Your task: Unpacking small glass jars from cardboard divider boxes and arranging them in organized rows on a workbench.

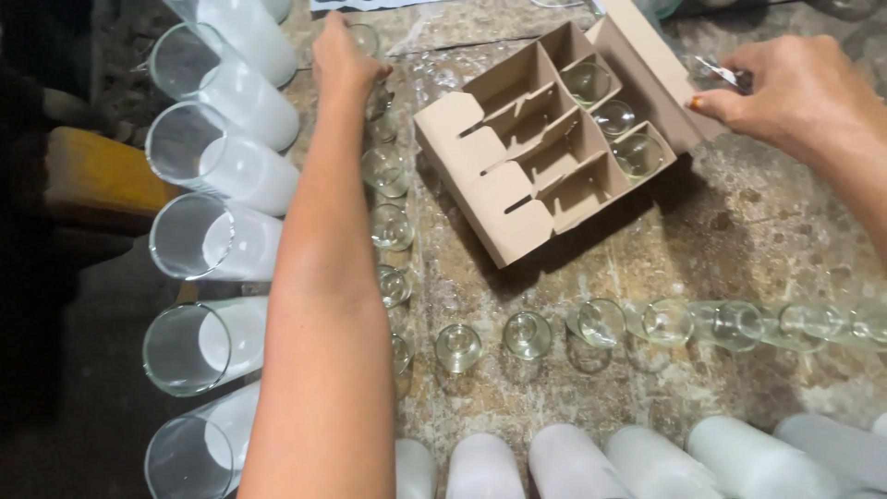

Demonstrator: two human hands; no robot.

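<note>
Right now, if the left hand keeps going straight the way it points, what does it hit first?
Likely the small clear glass at the fingertips of the left hand, at the far end of the column of glasses; depth is unclear.

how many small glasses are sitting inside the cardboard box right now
3, all in the cardboard box's right-hand column: one in the top cell, one in the middle, one at the bottom. The other cells look empty.

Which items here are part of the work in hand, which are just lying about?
In hand:
- left hand on a small glass
- right hand holding a small glass
- cardboard divider box, three glasses in its cells
- rows of small glasses

Lying about:
- frosted tall tumblers on their sides
- yellow object at left
</note>
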